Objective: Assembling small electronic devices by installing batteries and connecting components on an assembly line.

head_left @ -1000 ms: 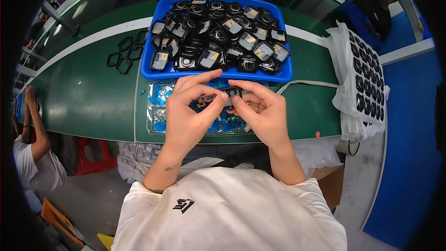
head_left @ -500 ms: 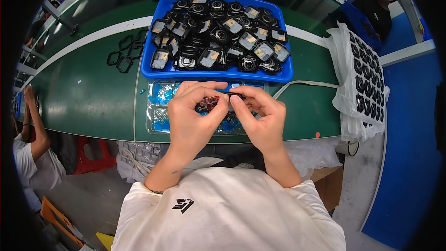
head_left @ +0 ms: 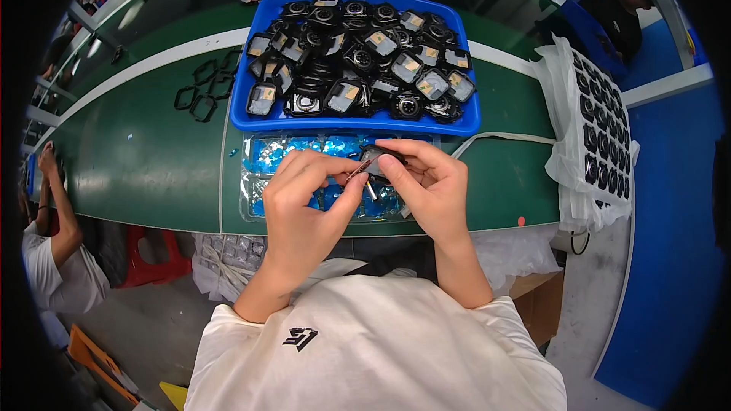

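In front of me my right hand (head_left: 426, 186) grips a black watch case (head_left: 372, 155) between thumb and fingers, its inner side tilted toward my left hand. My left hand (head_left: 304, 196) pinches a thin reddish circuit board (head_left: 359, 170) seen nearly edge-on against the case. Below them shows a small silvery piece (head_left: 371, 189); whether it hangs from the board cannot be made out. Under both hands lies a clear plastic tray (head_left: 247, 207) with compartments of shiny blue film-covered pieces (head_left: 278, 154).
Beyond my hands a blue bin (head_left: 358, 123) is heaped with black watch cases. Several black frames (head_left: 204, 106) lie on the green table (head_left: 129, 144) to the left. At right stands a stack of trays (head_left: 601, 129) with black parts. Other people (head_left: 65, 251) work at left and far right.
My left hand has moved slightly left and down. The circuit board has turned from showing its face to nearly edge-on, and the watch case has tilted so its inside shows.
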Motion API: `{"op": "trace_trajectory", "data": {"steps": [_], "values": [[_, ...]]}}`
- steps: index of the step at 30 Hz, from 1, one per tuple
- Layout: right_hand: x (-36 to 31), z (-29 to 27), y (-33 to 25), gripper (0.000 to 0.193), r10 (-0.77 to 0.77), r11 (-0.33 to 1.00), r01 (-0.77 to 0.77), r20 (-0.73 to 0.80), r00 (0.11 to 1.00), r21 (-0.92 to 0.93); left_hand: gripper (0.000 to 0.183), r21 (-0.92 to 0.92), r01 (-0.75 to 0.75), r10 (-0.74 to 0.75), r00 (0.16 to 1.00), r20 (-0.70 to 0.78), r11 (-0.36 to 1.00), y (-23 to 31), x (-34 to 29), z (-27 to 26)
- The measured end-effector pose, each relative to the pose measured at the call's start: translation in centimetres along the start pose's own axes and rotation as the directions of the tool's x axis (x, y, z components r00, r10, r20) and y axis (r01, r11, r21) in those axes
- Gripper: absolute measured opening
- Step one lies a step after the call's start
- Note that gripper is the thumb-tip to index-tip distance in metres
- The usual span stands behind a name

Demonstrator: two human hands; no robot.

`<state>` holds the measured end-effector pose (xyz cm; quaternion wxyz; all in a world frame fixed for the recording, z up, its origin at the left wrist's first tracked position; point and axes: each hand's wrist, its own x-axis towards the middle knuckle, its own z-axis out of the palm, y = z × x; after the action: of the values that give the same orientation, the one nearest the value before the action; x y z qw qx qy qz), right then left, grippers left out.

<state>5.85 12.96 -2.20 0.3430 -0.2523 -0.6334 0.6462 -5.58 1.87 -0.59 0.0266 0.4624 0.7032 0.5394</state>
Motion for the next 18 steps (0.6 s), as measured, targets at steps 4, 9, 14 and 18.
{"op": "trace_trajectory", "data": {"steps": [4,9,14,18], "values": [[-0.2,-0.1,0.2,0.016,-0.019,1.0,0.019,0.024,1.0,-0.007,0.013,-0.263,0.246,-0.199,0.961,0.192,0.933,-0.8,-0.5,-0.4],[-0.5,0.6,-0.3,0.014,-0.104,0.986,0.096,-0.054,0.993,-0.135,0.012,-0.623,0.553,-0.381,0.833,0.401,0.553,-1.4,-0.6,-0.4],[-0.5,0.3,-0.4,0.017,-0.27,0.923,0.279,0.071,0.96,-0.266,0.012,-0.639,0.569,-0.398,0.821,0.409,0.518,-1.3,-0.6,-0.3],[-0.5,0.1,-0.5,0.016,-0.234,0.945,0.245,0.077,0.969,-0.219,0.014,-0.603,0.567,-0.452,0.82,0.351,0.562,-1.0,-0.5,-0.1]]}}
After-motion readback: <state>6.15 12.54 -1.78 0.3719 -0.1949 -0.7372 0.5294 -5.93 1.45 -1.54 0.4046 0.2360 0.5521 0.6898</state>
